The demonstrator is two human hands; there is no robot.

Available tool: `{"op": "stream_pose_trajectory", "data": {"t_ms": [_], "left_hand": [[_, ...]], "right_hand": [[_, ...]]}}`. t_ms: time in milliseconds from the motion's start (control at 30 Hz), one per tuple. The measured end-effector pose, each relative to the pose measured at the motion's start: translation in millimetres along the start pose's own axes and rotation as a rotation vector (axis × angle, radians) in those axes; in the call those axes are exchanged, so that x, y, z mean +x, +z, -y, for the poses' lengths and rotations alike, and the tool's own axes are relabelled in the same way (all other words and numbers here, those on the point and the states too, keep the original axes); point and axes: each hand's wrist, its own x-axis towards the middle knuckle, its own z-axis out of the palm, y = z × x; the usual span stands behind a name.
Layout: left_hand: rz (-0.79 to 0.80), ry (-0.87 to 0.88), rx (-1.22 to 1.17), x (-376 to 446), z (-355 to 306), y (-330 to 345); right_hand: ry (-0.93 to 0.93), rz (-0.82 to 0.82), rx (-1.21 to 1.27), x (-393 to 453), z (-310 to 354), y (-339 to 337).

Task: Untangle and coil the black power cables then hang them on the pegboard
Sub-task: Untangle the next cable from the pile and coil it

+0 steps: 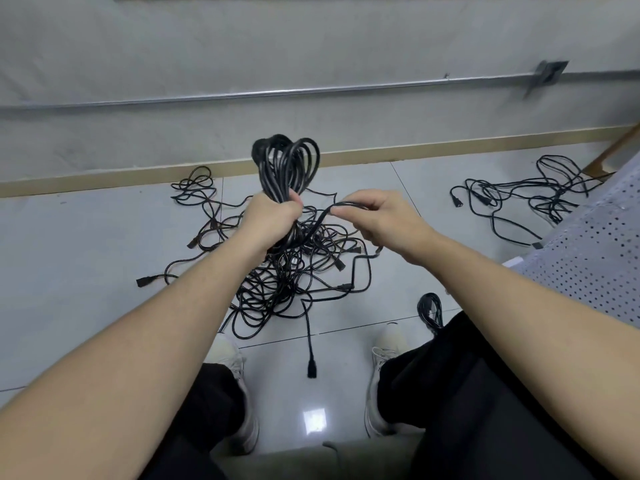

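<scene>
My left hand [272, 220] grips a coil of black power cable [289, 164] whose loops stand up above my fist. My right hand [377, 216] pinches the loose strand of that cable [320, 218], which runs from my fingers down to the coil. Below both hands a large tangled pile of black cables [280, 282] lies on the tiled floor, with several plugs sticking out. One plug end [311, 368] lies between my feet. The white pegboard [595, 258] lies at the right edge.
A second, smaller tangle of cables [530, 199] lies at the back right near a wooden leg [609, 154]. A small coiled cable [431, 310] rests by my right knee. The wall and skirting board [104, 178] run close behind the pile. My shoes [242, 393] frame the floor.
</scene>
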Motion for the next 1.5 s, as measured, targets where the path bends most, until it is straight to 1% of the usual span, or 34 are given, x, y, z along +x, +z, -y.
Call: {"op": "stream_pose_trajectory", "data": {"t_ms": [133,200,267,367,433,500,533,600,667,733,800,900,967,1033,1133,1233,1300,1367,1433,1500], "left_hand": [[0.126,-0.032,0.033,-6,0,9],[0.136,-0.066,0.043,-11,0,15],[0.136,-0.075,0.003,-16,-3,23],[0.183,0.01,0.021,-21,-8,29],[0.246,0.095,0.104,-21,-8,31],[0.246,0.105,0.181,-21,-5,33],[0.224,0.091,0.17,-21,-4,33],[0.169,0.036,0.069,-21,-5,31],[0.104,-0.037,-0.038,-19,-5,25],[0.089,-0.108,-0.083,-16,-1,20],[0.094,-0.175,-0.078,-16,2,17],[0.19,-0.237,0.002,-19,3,20],[0.283,-0.23,0.068,-24,1,25],[0.368,-0.203,0.086,-29,-3,31],[0.432,-0.16,0.054,-38,-9,38],[0.415,-0.087,0.082,-44,-14,41],[0.349,-0.03,0.071,-45,-13,43],[0.283,0.011,-0.007,-45,-9,44],[0.247,0.009,-0.052,-44,-7,44],[0.26,0.0,-0.045,-44,-7,44]], "right_hand": [[0.049,-0.096,0.086,5,0,-2],[0.071,-0.118,0.119,7,0,-4],[0.098,-0.153,0.141,10,-2,-5],[0.131,-0.203,0.137,11,-2,-7],[0.151,-0.219,0.139,11,-3,-8],[0.162,-0.207,0.145,10,-4,-9],[0.161,-0.203,0.15,11,-5,-11],[0.164,-0.18,0.132,10,-5,-16],[0.157,-0.094,0.061,8,-5,-19],[0.106,-0.003,0.011,5,-5,-19],[0.02,0.019,0.047,3,-3,-15],[-0.072,-0.081,0.118,2,2,-11],[-0.139,-0.171,0.079,4,2,-10],[-0.193,-0.262,-0.008,7,0,-11],[-0.179,-0.359,-0.053,15,-7,-14],[-0.116,-0.379,0.126,18,-6,-13],[-0.069,-0.379,0.244,19,-6,-9],[-0.033,-0.391,0.312,21,-7,-3],[-0.019,-0.41,0.372,23,-6,4],[0.012,-0.407,0.425,23,-5,9]]}}
